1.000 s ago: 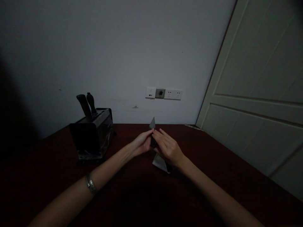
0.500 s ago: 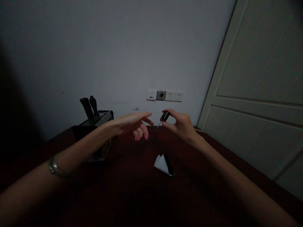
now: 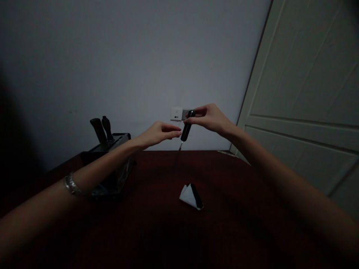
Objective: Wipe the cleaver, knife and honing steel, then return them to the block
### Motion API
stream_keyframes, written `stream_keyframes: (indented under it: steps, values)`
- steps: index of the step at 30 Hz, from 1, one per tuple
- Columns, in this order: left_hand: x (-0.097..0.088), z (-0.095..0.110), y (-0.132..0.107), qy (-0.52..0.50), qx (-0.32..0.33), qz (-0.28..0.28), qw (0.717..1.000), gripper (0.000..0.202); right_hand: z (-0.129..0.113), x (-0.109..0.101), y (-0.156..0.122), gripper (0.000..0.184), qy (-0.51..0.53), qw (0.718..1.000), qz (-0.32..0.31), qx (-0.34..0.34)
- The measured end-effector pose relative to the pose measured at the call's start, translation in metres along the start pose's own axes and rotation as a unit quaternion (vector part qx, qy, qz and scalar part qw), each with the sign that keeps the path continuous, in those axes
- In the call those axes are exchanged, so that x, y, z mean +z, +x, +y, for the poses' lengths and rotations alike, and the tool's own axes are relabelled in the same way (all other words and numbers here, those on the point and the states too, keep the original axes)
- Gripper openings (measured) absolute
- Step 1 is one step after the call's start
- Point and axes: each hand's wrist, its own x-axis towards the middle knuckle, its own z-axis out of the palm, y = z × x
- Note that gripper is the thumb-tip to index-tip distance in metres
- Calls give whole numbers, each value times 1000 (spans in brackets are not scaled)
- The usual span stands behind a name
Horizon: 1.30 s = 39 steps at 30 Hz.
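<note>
My right hand [image 3: 209, 118] pinches a black-handled utensil [image 3: 186, 129] by the upper part of its handle, held up above the table. Its thin metal end [image 3: 181, 146] points down and slightly left; what kind of utensil it is does not show clearly. My left hand [image 3: 162, 132] is just left of the handle, thumb and fingertips drawn together. Those fingertips are very close to the handle's lower part, and whether they touch it I cannot tell. A folded white and black piece [image 3: 190, 196], like cloth or paper, lies on the table below the hands.
A dark holder [image 3: 120, 142] stands on the left, behind my left forearm, with black handles [image 3: 98, 131] sticking up. The dark red table [image 3: 157, 224] meets a grey wall [image 3: 134, 67] with sockets [image 3: 176, 114]. A panelled door [image 3: 303, 93] is on the right.
My right hand has risen, and the utensil now hangs more upright with more of its handle showing. My left hand has lifted slightly, its spread fingers coming together beside the handle.
</note>
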Motion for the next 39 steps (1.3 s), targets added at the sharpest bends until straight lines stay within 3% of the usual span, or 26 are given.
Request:
stream_keyframes:
  steps: [9, 18, 31, 34, 37, 39]
  values:
    - [20, 6, -10, -51, 4, 11, 999, 11, -18, 8, 7, 17, 40, 999, -22, 0]
    - [17, -1, -14, -18, 39, 16, 999, 10, -11, 24, -6, 37, 151, 988, 27, 13]
    - [3, -10, -20, 32, 43, -2, 999, 14, -5, 42, 0, 33, 200, 977, 23, 74]
    - [-6, -29, -22, -53, -23, 19, 998, 30, -7, 40, 9, 32, 238, 967, 35, 78]
    - [-28, -67, -29, -148, -96, 39, 984, 48, -18, 45, 25, 31, 238, 967, 60, 69]
    - [-46, -96, -40, -158, -120, 52, 979, 46, -33, 53, 39, 29, 223, 969, 80, 62]
